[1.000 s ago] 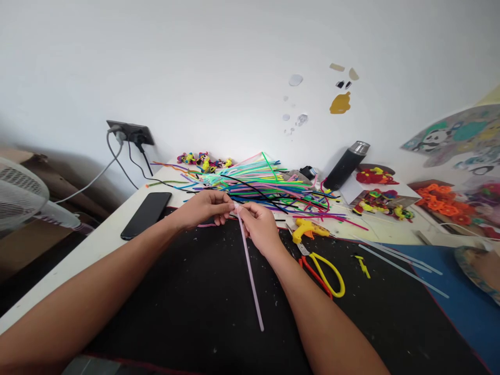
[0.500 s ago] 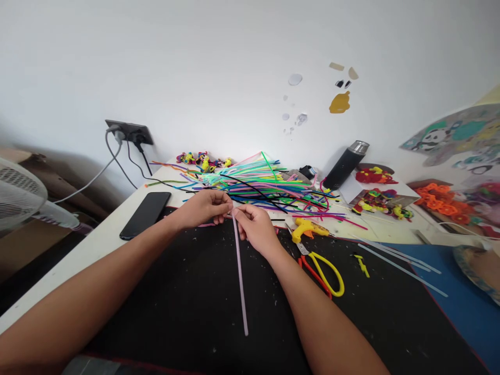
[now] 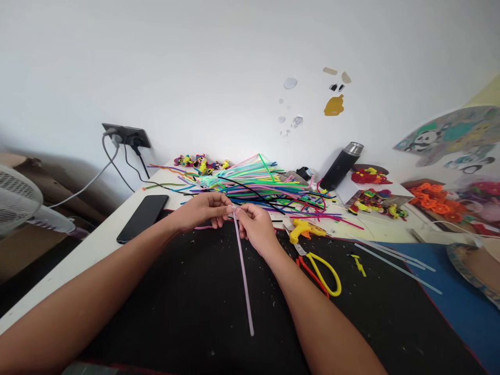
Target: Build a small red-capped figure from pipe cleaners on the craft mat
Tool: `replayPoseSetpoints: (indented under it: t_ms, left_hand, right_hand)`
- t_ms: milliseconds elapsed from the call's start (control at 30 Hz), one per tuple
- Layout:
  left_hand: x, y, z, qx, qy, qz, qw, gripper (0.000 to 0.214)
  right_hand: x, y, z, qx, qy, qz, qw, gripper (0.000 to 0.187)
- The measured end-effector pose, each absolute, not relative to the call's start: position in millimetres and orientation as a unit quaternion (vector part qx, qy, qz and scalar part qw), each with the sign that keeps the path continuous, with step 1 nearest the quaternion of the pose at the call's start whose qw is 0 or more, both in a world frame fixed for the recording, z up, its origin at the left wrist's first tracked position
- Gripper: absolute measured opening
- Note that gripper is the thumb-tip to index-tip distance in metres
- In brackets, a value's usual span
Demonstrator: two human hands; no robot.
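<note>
A pale lilac pipe cleaner (image 3: 244, 276) hangs down from between my two hands, its free end pointing toward me over the black mat (image 3: 175, 307). My left hand (image 3: 205, 212) pinches at its upper end with thumb and forefinger. Right beside it, fingertips touching, my right hand (image 3: 255, 226) is closed on the same end. The fingers hide how that end is shaped. Behind the hands lies a heap of coloured pipe cleaners (image 3: 258, 182). To the right are scissors (image 3: 320, 271) with red and yellow handles and a yellow glue gun (image 3: 307, 229).
A phone (image 3: 142, 217) lies at the left. Clear glue sticks (image 3: 398, 260) and a small yellow piece (image 3: 358, 265) are on the right. A black flask (image 3: 341, 166) leans near a white box with small figures (image 3: 371, 200). A fan (image 3: 23, 203) stands at the far left.
The pipe cleaner's lower end has swung slightly to the right. Both hands keep their pinch at the top. The whole view has shifted a little.
</note>
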State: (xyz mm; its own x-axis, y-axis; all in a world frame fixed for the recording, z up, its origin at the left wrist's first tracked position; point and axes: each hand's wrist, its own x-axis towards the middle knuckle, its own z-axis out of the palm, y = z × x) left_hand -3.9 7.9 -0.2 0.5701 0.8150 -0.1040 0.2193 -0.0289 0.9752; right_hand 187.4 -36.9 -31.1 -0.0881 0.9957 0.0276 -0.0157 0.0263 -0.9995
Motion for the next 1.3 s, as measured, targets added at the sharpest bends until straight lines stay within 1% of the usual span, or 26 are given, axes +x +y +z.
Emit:
replayPoseSetpoints:
  t_ms: [200,467,633,933,1133,1300]
  left_hand:
    - [-0.1,4.8,2.1,0.664,0.393,0.258,0.581,0.045]
    - [1.1,4.5,-3.3,0.646,0.393,0.295,0.584,0.039]
    - [-0.9,5.8,-1.7,0.656,0.397,0.299,0.569,0.036]
    - [0.6,3.4,-2.1,0.618,0.389,0.262,0.631,0.035]
    - [-0.7,5.2,-6.2,0.622,0.389,0.264,0.626,0.032]
    - [0.2,3.9,-0.9,0.621,0.406,0.251,0.621,0.036]
  right_hand:
    - [187.0,-37.1,-31.7,-0.471,-0.536,0.502,0.489,0.024]
    - [186.0,-40.8,-26.6,-0.464,-0.563,0.498,0.467,0.024]
    - [186.6,-40.7,-26.2,-0.457,-0.560,0.517,0.459,0.025]
    - [190.7,-37.1,-26.2,-0.451,-0.518,0.536,0.490,0.032]
    - [189.7,-36.7,-31.2,-0.446,-0.520,0.548,0.480,0.033]
    - [190.0,-37.0,-31.2,-0.453,-0.519,0.544,0.479,0.029]
